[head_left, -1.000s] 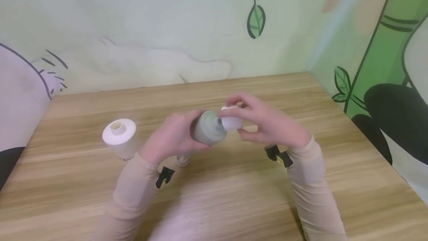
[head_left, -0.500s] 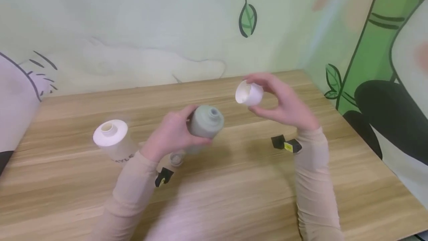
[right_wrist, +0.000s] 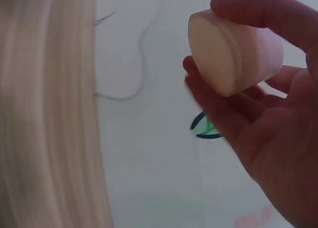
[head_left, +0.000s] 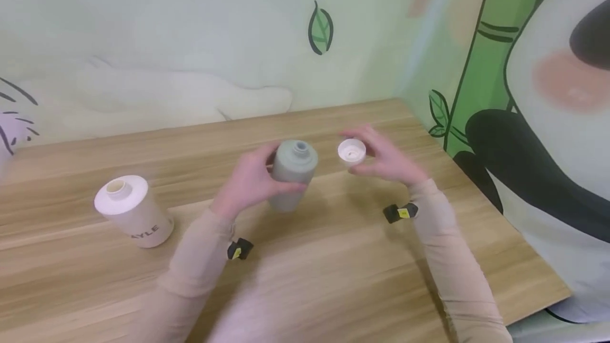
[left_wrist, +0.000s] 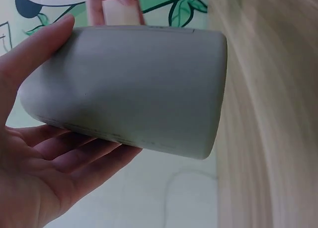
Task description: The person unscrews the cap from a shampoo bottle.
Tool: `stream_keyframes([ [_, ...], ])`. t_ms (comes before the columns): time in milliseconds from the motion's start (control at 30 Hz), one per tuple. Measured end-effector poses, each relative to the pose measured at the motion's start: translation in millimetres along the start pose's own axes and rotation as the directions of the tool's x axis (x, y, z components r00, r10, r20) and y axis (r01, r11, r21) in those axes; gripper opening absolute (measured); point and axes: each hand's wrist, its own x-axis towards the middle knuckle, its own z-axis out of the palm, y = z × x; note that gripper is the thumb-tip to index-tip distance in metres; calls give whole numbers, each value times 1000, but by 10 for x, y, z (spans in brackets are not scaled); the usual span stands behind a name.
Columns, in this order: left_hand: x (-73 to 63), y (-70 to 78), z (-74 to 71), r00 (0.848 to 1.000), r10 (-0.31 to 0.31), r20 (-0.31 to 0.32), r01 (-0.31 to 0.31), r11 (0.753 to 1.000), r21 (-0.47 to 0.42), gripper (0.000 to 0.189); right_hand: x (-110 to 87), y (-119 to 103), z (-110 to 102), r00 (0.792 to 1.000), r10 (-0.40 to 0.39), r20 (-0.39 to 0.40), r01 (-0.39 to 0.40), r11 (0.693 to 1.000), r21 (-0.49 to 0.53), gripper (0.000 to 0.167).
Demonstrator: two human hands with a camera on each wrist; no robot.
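Note:
A grey-green bottle [head_left: 292, 165], its neck uncovered and facing up, is gripped round the side by my left hand [head_left: 249, 180]. The thumb and fingers lie on opposite sides of the bottle body [left_wrist: 144, 89] in the left wrist view. To its right, my right hand [head_left: 387, 158] holds a white cap [head_left: 351, 151] between thumb and fingers, its hollow side up in the head view. The right wrist view shows the same cap [right_wrist: 238, 51] pinched near the fingertips. Bottle and cap are apart. Whether the bottle's base touches the table cannot be told.
A white bottle [head_left: 135, 213] with dark lettering and an uncovered neck stands upright on the wooden table [head_left: 305, 279], left of my left arm. The table's far edge meets a painted wall [head_left: 190, 41]. Its right edge runs along a panda and bamboo mural [head_left: 500, 68].
The right hand has drawn the cap off and away from the grey-green bottle, then lowered it and turned its hollow side up. The bottle is more upright. A small round item is now hidden.

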Motion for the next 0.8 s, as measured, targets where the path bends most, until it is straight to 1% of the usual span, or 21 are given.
stream_keyframes([
  [100, 82, 5, 116, 1000, -10, -3, 10, 1000, 3, 80, -62, 109, 44, 1000, 27, -3, -27, 996, -90, 55],
  [167, 125, 10, 192, 1000, -14, -7, 14, 1000, 8, 78, -101, 153, 71, 999, 39, 9, -37, 991, -130, 51],
  [300, 174, 24, 307, 1000, -19, -17, 19, 1000, 0, 77, -141, 203, 126, 995, 61, 78, -46, 981, -190, 50],
  [400, 185, 1, 357, 999, -12, -31, 11, 1000, -12, 78, -122, 251, 197, 988, 92, 127, -60, 970, -236, 50],
  [533, 181, -27, 419, 999, -30, -41, 28, 999, -43, 80, -120, 313, 279, 977, 146, 158, -98, 956, -276, 49],
  [633, 170, -50, 461, 998, -49, -42, 47, 998, -49, 81, -137, 339, 320, 973, 167, 159, -114, 949, -294, 49],
  [800, 168, -59, 518, 997, -61, -37, 60, 997, -43, 81, -173, 364, 351, 970, 192, 151, -139, 942, -306, 48],
])
